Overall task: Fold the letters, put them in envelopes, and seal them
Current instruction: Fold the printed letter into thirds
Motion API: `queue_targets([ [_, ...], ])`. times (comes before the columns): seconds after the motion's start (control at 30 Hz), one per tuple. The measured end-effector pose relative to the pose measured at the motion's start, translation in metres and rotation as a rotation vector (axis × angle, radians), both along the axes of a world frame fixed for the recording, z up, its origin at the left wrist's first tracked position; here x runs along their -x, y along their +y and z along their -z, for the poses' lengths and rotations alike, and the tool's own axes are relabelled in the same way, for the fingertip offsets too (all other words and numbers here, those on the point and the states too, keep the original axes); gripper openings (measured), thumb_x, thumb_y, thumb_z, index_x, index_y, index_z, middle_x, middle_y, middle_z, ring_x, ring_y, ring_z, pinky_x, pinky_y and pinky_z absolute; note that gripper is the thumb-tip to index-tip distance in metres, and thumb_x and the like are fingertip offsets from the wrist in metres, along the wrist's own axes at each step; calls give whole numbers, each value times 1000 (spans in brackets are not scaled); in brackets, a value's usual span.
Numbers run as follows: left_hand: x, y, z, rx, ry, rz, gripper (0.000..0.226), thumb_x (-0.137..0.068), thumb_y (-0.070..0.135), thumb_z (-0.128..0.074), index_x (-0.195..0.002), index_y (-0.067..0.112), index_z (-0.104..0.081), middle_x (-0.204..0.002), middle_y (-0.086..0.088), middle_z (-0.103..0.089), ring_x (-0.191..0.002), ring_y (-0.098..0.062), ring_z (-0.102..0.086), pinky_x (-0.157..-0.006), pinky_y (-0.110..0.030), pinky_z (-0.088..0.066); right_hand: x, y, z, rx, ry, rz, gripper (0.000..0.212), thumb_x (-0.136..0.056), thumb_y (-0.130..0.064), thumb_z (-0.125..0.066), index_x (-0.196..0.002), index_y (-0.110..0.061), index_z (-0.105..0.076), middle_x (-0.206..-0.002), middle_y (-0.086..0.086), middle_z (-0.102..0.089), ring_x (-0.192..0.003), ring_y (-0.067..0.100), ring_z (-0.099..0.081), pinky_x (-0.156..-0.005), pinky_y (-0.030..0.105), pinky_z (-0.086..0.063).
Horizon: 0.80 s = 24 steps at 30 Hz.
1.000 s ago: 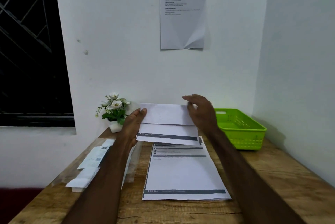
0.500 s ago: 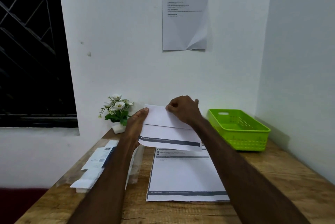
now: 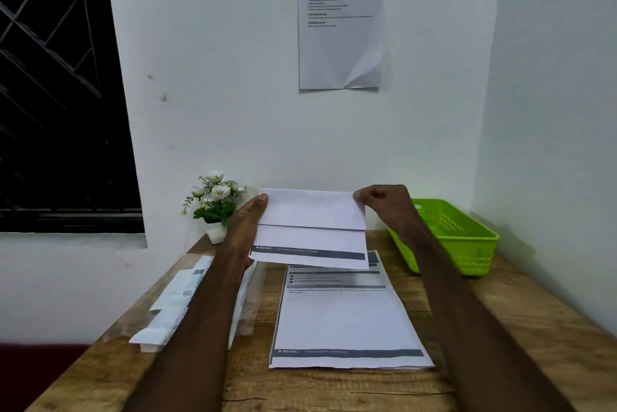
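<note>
Desk (image 3: 467,328): I see a wooden top set into a corner of white walls, with a dark barred window at the far left.
Wall sheet (image 3: 340,24): a printed page is stuck to the wall above the desk; its lower part is creased and I cannot read the text.
Letter stack (image 3: 344,321): flat printed sheets lie in the middle of the desk, a dark band along the near edge.
Green basket (image 3: 467,244): it sits at the right rear of the desk, near the wall corner.
Folded letter (image 3: 310,228): I hold it in the air above the far end of the stack, upper panel folded down over the lower, dark band along the bottom edge.
Envelopes (image 3: 173,304): a white pile lies at the left of the desk, partly hidden by my left forearm.
Left hand (image 3: 243,228): fingers lie straight along the letter's left edge, thumb flat on its upper left corner.
Right hand (image 3: 384,208): fingers are curled, pinching the upper right corner of the letter.
Flower pot (image 3: 215,208): small white pot with white blooms, at the left rear, just beside my left hand.
</note>
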State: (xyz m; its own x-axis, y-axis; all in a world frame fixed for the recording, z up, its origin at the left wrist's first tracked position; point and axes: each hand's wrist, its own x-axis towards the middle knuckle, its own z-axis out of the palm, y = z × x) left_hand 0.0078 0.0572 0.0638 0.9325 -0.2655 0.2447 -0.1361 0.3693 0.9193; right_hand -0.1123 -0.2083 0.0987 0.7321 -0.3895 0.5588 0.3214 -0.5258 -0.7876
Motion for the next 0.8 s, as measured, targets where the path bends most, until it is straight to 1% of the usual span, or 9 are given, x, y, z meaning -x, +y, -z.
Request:
queue_targets([
  [0.07, 2, 1, -1, 8, 2, -4, 27, -95, 40, -69, -110, 18, -73, -117, -18, -74, -95, -33, -71, -88, -53, -60, 3, 7, 1, -102, -12, -29, 10, -90, -17, -76, -92, -9, -81, -88, -2, -78, -80, 0, -70, -72, 20, -54],
  [0.13, 3, -1, -2, 34, 5, 9, 31, -96, 38, -67, -118, 15, -71, -116, -16, -74, -91, -30, -72, -76, -41, -63, 8, 10, 2, -248, 32, -117, 20, -91, -20, -76, -97, -2, -77, -91, 5, -77, -81, 10, -70, -66, 26, -58],
  [0.2, 7, -2, -4, 19, -18, -12, 31, -98, 37, -65, -121, 17, -69, -110, -9, -74, -85, -23, -71, -60, -28, -61, 11, 11, 5, -336, 109, -235, 27, -89, -22, -78, -106, -1, -75, -98, 8, -77, -87, 21, -73, -72, 35, -62],
  [0.23, 8, -2, -4, 16, -32, -24, 30, -98, 38, -64, -121, 18, -69, -109, -6, -74, -85, -21, -71, -59, -26, -60, 11, 11, 7, -349, 151, -271, 28, -88, -22, -78, -110, -4, -75, -104, 9, -77, -93, 26, -74, -79, 40, -63],
  [0.3, 7, -3, -4, 17, -6, -6, 32, -96, 39, -67, -121, 18, -70, -112, -10, -75, -89, -25, -72, -67, -33, -63, 10, 11, 10, -369, 184, -308, 30, -89, -19, -77, -116, -8, -74, -110, 11, -77, -100, 28, -74, -84, 44, -62],
  [0.37, 7, -1, -6, 45, 50, 73, 37, -96, 35, -68, -125, 12, -69, -118, -18, -73, -95, -32, -72, -77, -46, -64, 8, 10, 9, -411, 160, -301, 30, -90, -18, -76, -118, -9, -74, -111, 11, -77, -98, 27, -74, -78, 40, -62],
  [0.43, 8, 2, -6, 44, 95, 243, 37, -98, 25, -66, -129, 6, -65, -122, -22, -71, -100, -35, -73, -78, -53, -63, 6, 10, 8, -453, 117, -292, 27, -91, -17, -75, -117, -10, -74, -111, 11, -77, -94, 26, -74, -74, 36, -61],
  [0.6, 10, 6, -3, -173, 144, 365, 17, -96, 3, -62, -113, 2, -66, -111, -20, -71, -89, -33, -75, -62, -39, -65, 6, 9, 9, -506, 45, -271, 28, -93, -15, -71, -120, -7, -72, -108, 9, -77, -86, 21, -73, -66, 31, -60],
  [0.8, 6, 1, 0, -72, 212, 377, 20, -103, 6, -54, -119, -3, -59, -115, -27, -70, -87, -39, -75, -59, -37, -64, 8, 8, 10, -462, 28, -316, 23, -96, -13, -68, -118, -9, -73, -108, 7, -76, -91, 19, -71, -73, 32, -62],
])
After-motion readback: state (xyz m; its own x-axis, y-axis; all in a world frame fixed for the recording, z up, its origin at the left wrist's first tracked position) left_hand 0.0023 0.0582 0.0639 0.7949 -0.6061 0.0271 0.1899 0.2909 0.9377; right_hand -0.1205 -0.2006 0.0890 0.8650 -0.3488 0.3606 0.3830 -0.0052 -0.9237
